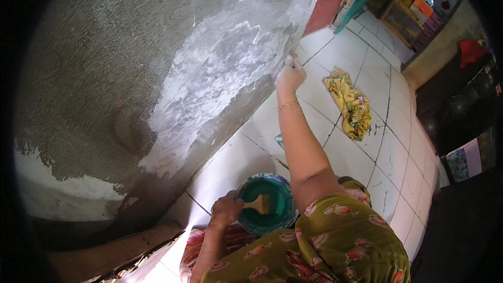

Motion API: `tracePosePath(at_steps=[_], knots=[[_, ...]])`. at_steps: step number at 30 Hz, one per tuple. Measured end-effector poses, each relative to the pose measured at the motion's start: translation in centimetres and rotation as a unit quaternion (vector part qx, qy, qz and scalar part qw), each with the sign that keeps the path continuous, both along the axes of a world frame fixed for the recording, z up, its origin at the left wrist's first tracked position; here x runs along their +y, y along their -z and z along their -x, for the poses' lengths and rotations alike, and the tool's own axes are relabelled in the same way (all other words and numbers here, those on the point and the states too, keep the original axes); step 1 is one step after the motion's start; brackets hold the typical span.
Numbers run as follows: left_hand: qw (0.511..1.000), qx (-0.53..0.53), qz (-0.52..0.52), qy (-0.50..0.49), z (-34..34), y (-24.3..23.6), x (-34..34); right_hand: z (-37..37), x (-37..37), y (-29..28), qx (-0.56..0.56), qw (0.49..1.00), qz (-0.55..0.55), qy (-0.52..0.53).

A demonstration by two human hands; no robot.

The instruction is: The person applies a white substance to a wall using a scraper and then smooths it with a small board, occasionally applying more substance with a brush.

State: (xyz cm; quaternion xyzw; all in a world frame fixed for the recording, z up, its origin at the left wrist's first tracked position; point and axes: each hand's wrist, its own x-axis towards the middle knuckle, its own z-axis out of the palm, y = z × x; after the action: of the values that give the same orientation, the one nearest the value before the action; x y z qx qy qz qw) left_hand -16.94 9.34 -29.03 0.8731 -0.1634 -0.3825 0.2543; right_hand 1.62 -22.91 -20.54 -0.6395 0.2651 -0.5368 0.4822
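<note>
At the lower middle, my left hand point(225, 210) is closed round the wooden handle of a wide brush point(261, 204), held over a round tub of teal liquid point(277, 194). Higher up, my right arm reaches to the grey plastered wall point(94, 68), where my right hand point(291, 76) is closed at the edge of a pale, wet-looking smeared patch point(225, 57), gripping something small and reddish that is mostly hidden. A small teal object point(279, 140) lies on the floor, partly behind my right forearm.
A crumpled yellow patterned cloth point(348, 105) lies on white floor tiles point(387, 162) right of my arm. Dark furniture point(450, 110) with a red cloth point(471, 52) lines the right side. A doorway at top right shows stacked boxes point(419, 8). A wooden board point(115, 243) lies bottom left.
</note>
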Motion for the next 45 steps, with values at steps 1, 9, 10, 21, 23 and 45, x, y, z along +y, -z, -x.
tracePosePath(at_steps=[1, 9, 10, 21, 23, 45], knots=[[1.000, 0.000, 0.002, 0.001, 0.0, -0.1, -0.3, 0.0, -0.4, -0.2, 0.013, 0.999, -0.028, -0.009], [1.000, -0.005, 0.004, -0.024, 0.2, 1.2, 0.6, 0.9, 11.9, -4.6, -0.108, 0.973, 0.195, 0.058], [1.000, -0.008, 0.008, -0.022, 0.3, 1.0, 0.6, -0.5, 9.8, -4.3, -0.092, 0.979, 0.163, 0.079], [1.000, -0.028, -0.004, 0.000, 0.0, 1.4, -0.1, 0.2, 11.0, -5.0, -0.085, 0.984, 0.159, -0.011], [1.000, -0.016, 0.008, -0.016, 0.4, 1.6, 0.4, 1.4, 12.8, -4.4, -0.074, 0.966, 0.247, 0.022], [0.998, -0.047, 0.027, -0.008, 0.4, 2.1, -0.4, -1.7, 0.3, -13.3, -0.101, 0.935, -0.112, -0.321]])
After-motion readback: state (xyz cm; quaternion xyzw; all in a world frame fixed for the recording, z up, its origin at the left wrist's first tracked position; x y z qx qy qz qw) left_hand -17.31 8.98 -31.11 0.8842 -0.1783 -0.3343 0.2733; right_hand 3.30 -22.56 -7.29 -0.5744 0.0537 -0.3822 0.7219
